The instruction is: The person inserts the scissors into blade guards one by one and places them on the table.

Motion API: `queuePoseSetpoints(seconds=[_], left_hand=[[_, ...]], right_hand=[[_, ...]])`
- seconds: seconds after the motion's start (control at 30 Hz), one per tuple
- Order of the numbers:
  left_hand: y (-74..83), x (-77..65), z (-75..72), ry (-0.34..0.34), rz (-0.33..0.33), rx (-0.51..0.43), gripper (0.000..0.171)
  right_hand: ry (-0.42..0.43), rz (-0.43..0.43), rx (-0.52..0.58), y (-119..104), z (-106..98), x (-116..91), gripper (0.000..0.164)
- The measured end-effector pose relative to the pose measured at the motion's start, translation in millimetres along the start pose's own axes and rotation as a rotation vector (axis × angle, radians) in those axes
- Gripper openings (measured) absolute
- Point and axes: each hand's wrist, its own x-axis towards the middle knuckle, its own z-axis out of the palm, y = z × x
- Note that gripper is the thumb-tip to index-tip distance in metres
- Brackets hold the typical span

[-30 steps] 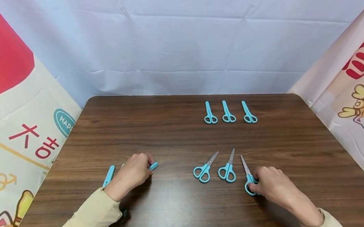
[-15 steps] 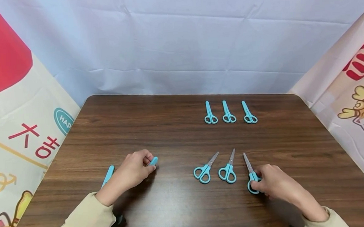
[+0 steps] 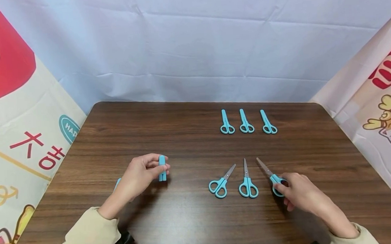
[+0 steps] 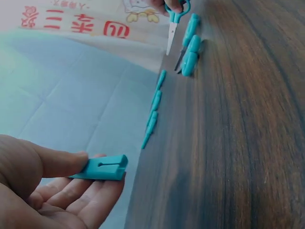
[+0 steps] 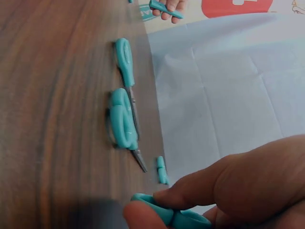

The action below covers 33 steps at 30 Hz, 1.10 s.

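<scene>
My left hand (image 3: 135, 182) pinches a light-blue scissors cover (image 3: 162, 171) between thumb and fingers, raised over the table's left half. In the left wrist view, the cover's slotted open end (image 4: 112, 167) points away from the palm. On the right, my right hand (image 3: 302, 193) grips a pair of scissors (image 3: 274, 180) by its blue handles, bare blades pointing up and left. Left of it lie two more uncovered pairs, the middle scissors (image 3: 248, 187) and the left scissors (image 3: 220, 187). Another blue cover (image 3: 117, 183) shows partly behind my left wrist.
Three covered scissors stand in a row toward the table's back: left pair (image 3: 226, 124), middle pair (image 3: 246, 123), right pair (image 3: 268, 123). A pale cloth (image 3: 191, 44) hangs behind the brown table (image 3: 155, 120), with printed banners at both sides.
My left hand has lifted the cover and turned it more upright. My right hand has raised its scissors, tilting the blades leftward. The middle scissors has turned straighter, its handles closer together.
</scene>
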Motion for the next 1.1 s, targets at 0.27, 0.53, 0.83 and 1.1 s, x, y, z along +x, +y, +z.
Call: queuePoseSetpoints(seconds=[0.27,0.53,0.83,1.1], left_hand=[[-2.1,5.5,-2.2,0.02,-0.017,-0.214,0.028],[-0.6,11.6,-4.2,0.119,0.034,-0.396,0.03],[7.9,19.2,0.7,0.145,0.048,-0.56,0.034],[17.8,24.8,13.7,0.11,0.075,-0.692,0.032]], right_hand=[[0.101,-0.079,-0.025,-6,-11,1,0.013],[0.149,-0.154,0.001,-25,-11,5,0.018],[0.121,-0.254,0.138,-55,-3,6,0.013],[0.064,-0.351,0.268,-77,7,7,0.013]])
